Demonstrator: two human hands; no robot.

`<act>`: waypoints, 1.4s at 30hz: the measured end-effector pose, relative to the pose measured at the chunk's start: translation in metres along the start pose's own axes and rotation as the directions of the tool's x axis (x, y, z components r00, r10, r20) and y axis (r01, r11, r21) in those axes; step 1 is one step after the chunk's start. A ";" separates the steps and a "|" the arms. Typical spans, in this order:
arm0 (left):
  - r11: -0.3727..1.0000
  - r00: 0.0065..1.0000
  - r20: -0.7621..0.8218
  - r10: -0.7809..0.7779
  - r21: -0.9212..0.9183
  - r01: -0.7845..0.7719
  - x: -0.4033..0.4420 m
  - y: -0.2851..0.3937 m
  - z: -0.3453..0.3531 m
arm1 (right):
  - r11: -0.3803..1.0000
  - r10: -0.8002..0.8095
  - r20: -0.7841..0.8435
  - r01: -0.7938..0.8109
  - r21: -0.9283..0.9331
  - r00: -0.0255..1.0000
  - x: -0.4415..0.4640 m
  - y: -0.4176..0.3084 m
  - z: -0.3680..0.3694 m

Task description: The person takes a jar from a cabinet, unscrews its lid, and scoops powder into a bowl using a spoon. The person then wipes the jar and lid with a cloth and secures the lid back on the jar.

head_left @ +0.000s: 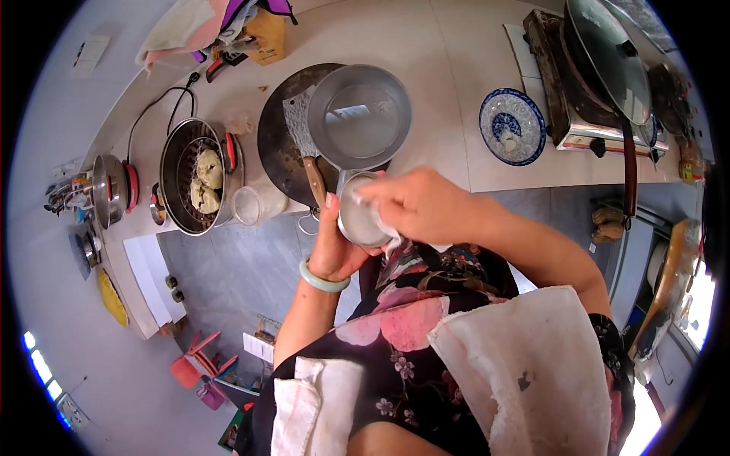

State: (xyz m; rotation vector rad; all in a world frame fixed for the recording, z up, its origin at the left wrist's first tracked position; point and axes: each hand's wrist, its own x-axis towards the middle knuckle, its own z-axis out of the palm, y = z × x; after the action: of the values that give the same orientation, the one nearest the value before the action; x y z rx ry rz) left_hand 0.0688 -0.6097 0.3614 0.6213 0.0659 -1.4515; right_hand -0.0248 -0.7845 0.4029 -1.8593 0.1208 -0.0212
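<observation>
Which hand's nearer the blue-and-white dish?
Right. The right hand is at the round container, left of the blue-and-white dish and nearer the person; the left hand, gripping that container, sits farther left.

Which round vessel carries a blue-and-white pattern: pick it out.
The blue-and-white bowl, on the counter beside the stove. Its pattern sets it apart: the grey pan, glass jar and small container in the left hand are plain.
</observation>
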 end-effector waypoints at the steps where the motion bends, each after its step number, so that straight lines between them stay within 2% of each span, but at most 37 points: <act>1: 1.000 0.998 -0.060 0.021 0.010 -0.021 -0.001 -0.002 0.002 | 0.976 0.108 -0.008 -0.104 0.192 0.994 0.003 -0.001 -0.001; 4: 0.996 0.972 -0.223 0.079 0.046 -0.071 0.004 -0.011 0.018 | 0.904 0.120 -0.045 -0.090 0.418 0.992 0.010 0.015 0.019; 5: 0.995 0.988 -0.117 0.096 0.038 -0.093 0.003 -0.011 0.012 | 0.857 0.166 0.013 -0.151 0.492 0.986 0.010 0.018 0.021; 8: 0.991 0.977 -0.169 0.132 0.023 -0.130 0.010 -0.010 0.027 | 0.647 0.208 0.153 -0.253 0.719 0.966 0.009 0.012 0.018; 11: 0.983 0.977 -0.160 0.140 0.139 -0.118 0.009 -0.007 0.030 | 0.625 0.261 0.262 -0.369 0.688 0.929 0.005 0.015 0.020; 14: 0.968 0.965 -0.195 0.174 0.211 -0.132 0.012 -0.010 0.022 | 0.717 0.232 0.311 -0.378 0.585 0.922 0.000 0.014 0.014; 18: 0.926 0.971 -0.115 0.210 0.341 -0.160 0.017 -0.006 0.017 | 0.917 0.152 0.400 -0.280 0.283 0.904 0.002 0.013 -0.005; 20: 0.958 0.980 -0.127 0.152 0.261 -0.115 0.016 -0.002 0.020 | 0.975 0.157 0.418 -0.207 0.076 0.895 0.003 0.002 -0.022; 21: 0.971 0.983 -0.132 0.124 0.220 -0.093 0.016 0.000 0.021 | 0.965 0.186 0.388 -0.242 0.101 0.903 0.004 -0.001 -0.027; 24: 0.969 0.984 -0.164 0.073 0.246 -0.031 0.016 -0.006 0.012 | 0.943 0.089 0.340 -0.190 0.275 0.936 0.011 0.000 -0.026; 26: 0.951 0.982 -0.132 0.133 0.296 -0.089 0.017 -0.004 0.020 | 0.949 0.005 0.334 -0.109 0.295 0.943 0.013 0.009 -0.016; 28: 0.920 0.978 -0.082 0.194 0.362 -0.152 0.018 0.001 0.027 | 0.964 0.003 0.359 -0.097 0.246 0.933 0.010 0.011 -0.013; 29: 0.942 0.985 -0.038 0.170 0.301 -0.151 0.019 0.003 0.025 | 0.975 0.043 0.385 -0.124 0.187 0.922 0.005 0.009 -0.014; 30: 0.934 0.984 -0.049 0.172 0.325 -0.147 0.019 0.003 0.023 | 0.980 0.087 0.408 -0.151 0.128 0.909 0.001 0.005 -0.017; 31: 0.927 0.984 -0.058 0.170 0.348 -0.140 0.020 0.002 0.022 | 0.996 0.088 0.391 -0.073 -0.054 0.916 -0.001 -0.004 -0.024; 32: 0.920 0.984 -0.065 0.166 0.371 -0.131 0.021 0.001 0.022 | 0.976 0.078 0.422 0.016 -0.216 0.903 -0.002 -0.006 -0.025; 34: 0.908 0.978 -0.111 0.175 0.402 -0.117 0.024 -0.003 0.023 | 0.838 0.077 0.482 0.206 -0.506 0.873 -0.001 -0.008 -0.027; 36: 0.895 0.968 -0.161 0.194 0.433 -0.107 0.023 -0.006 0.023 | 0.742 0.064 0.518 0.306 -0.597 0.853 -0.001 -0.003 -0.027; 40: 0.934 0.978 -0.198 0.060 0.357 0.015 0.020 -0.005 0.017 | 0.543 0.011 0.564 0.469 -0.697 0.826 0.003 0.003 -0.030; 42: 0.961 0.975 -0.222 -0.009 0.268 0.070 0.019 -0.004 0.012 | 0.544 -0.089 0.492 0.456 -0.704 0.866 0.005 0.015 -0.033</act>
State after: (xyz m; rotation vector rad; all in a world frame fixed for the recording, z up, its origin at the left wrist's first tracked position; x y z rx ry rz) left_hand 0.0639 -0.6315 0.3622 1.0125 0.0493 -1.4373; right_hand -0.0239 -0.8209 0.3981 -2.7542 -0.5741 0.2399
